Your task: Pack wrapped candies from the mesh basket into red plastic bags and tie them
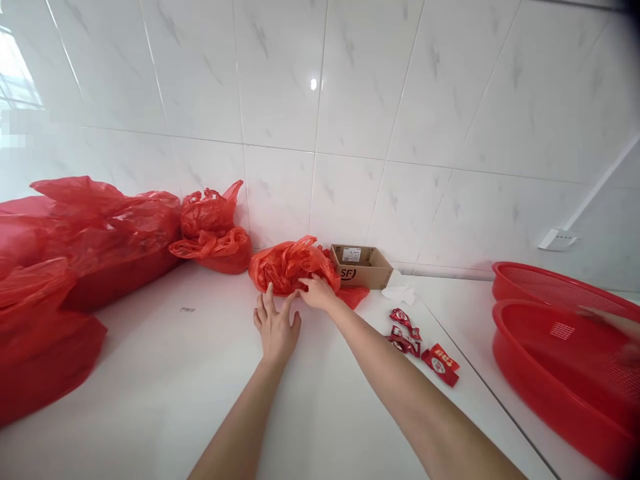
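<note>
A crumpled red plastic bag (287, 263) rests on the white table close to the wall. At its right front, my right hand (317, 292) has its fingers bent into the thin plastic, gripping it; the fingertips are partly hidden in the folds. My left hand (276, 327) is just in front of the bag, palm down, fingers spread, with nothing in it. Its fingertips come close to the bag's lower edge. What the bag contains cannot be seen.
An open cardboard box (367, 275) stands right of the bag, near a white tissue (400, 293). Several red wrappers (440, 365) lie on the table. Larger red bags (125, 247) line the left. Another person's blurred hand (613, 325) is over the red plastic baskets (545, 373).
</note>
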A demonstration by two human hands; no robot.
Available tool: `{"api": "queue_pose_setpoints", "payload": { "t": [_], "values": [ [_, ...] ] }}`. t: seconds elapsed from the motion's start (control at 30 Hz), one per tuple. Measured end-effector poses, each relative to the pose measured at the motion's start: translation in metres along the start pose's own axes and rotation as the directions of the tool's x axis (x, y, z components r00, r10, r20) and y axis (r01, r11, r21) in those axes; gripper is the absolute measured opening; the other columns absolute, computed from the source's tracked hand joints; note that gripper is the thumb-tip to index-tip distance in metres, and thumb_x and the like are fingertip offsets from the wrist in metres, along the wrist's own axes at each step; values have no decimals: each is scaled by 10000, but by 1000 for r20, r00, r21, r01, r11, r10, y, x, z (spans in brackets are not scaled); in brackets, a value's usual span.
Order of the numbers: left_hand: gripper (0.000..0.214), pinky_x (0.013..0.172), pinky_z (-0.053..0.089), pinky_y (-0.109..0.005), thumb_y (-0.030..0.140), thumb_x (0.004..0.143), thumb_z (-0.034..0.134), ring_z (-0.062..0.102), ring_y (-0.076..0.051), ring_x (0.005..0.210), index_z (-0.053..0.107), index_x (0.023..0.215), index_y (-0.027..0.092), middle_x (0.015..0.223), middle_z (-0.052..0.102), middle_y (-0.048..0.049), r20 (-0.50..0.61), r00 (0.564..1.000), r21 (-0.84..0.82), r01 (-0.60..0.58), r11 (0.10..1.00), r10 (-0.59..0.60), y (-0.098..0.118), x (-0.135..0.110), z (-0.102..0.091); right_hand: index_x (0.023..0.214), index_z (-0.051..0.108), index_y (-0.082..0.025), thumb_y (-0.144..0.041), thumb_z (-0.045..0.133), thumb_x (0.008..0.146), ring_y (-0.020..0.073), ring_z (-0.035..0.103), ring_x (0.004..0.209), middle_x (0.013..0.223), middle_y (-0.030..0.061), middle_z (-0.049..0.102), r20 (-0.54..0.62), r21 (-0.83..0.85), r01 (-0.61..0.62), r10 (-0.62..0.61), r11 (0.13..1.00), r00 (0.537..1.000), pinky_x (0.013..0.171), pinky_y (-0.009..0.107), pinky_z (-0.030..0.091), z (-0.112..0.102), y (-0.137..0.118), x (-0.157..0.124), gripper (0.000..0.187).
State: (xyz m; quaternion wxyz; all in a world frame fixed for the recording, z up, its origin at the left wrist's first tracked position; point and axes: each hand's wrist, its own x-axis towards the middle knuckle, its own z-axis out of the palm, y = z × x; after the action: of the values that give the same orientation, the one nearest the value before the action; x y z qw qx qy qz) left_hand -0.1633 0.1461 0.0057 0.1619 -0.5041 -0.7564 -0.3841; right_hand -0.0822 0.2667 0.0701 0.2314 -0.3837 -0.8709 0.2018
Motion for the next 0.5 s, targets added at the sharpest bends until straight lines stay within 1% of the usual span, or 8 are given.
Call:
{"api": "queue_pose_setpoints", "payload": {
  "t": [0.07,0.13,0.2,0.23,0.3,0.37,0.43,0.5],
  "values": [
    [430,1086,250,-643,248,881,537,134,-430,1453,612,1296,332,1615,167,-60,-9,1000,-3,15,1000,-15,-1,2,-2,1267,636,-199,-317,621,850,342,420,1334,1431,154,492,17,61,22,-23,998,1000,1081,511,323,9,4,-7,433],
    [438,1097,224,-652,233,890,516,103,-423,1464,610,1304,338,1624,167,-48,-3,1000,-10,26,1000,-26,-1,4,-5,1185,686,-209,-291,605,857,298,462,1300,1362,114,570,39,153,66,-73,986,997,1091,464,321,15,6,-20,348],
    [469,1113,180,-657,193,901,469,72,-392,1480,590,1326,350,1631,170,-27,16,999,-21,38,999,-38,0,5,-6,1001,751,-218,-303,584,869,251,574,1160,1176,71,688,79,276,102,-128,956,989,1042,405,380,16,8,-34,229],
    [488,1122,150,-659,174,907,439,61,-371,1487,576,1339,355,1630,180,-12,30,998,-29,47,998,-46,1,6,-7,908,763,-217,-334,578,872,229,623,1062,1062,55,726,101,346,107,-151,932,983,996,377,418,13,11,-41,222],
    [497,1131,98,-670,187,933,384,70,-337,1493,534,1373,364,1620,222,12,71,995,-52,75,996,-71,1,8,-6,774,754,-203,-436,569,870,200,666,880,868,41,744,121,487,84,-162,869,979,889,339,475,4,17,-54,313],
    [464,1114,106,-701,283,973,328,134,-337,1483,497,1396,368,1601,279,10,123,985,-74,131,989,-122,-1,9,-2,659,703,-190,-566,509,868,183,658,746,715,43,713,87,612,39,-116,790,989,779,318,502,-11,23,-66,473],
    [465,1068,163,-743,403,989,274,219,-370,1455,499,1393,355,1582,327,-26,176,965,-84,210,974,-193,-4,9,2,544,583,-206,-684,372,873,177,628,647,580,43,635,27,702,13,-44,712,999,673,307,507,-29,28,-82,618],
    [503,1038,189,-761,485,977,272,259,-406,1433,509,1388,320,1566,355,-76,215,943,-79,274,958,-252,-6,10,6,521,472,-231,-742,293,860,184,618,621,543,37,581,-15,799,-12,40,601,999,618,311,507,-45,30,-103,639]
  ]
}}
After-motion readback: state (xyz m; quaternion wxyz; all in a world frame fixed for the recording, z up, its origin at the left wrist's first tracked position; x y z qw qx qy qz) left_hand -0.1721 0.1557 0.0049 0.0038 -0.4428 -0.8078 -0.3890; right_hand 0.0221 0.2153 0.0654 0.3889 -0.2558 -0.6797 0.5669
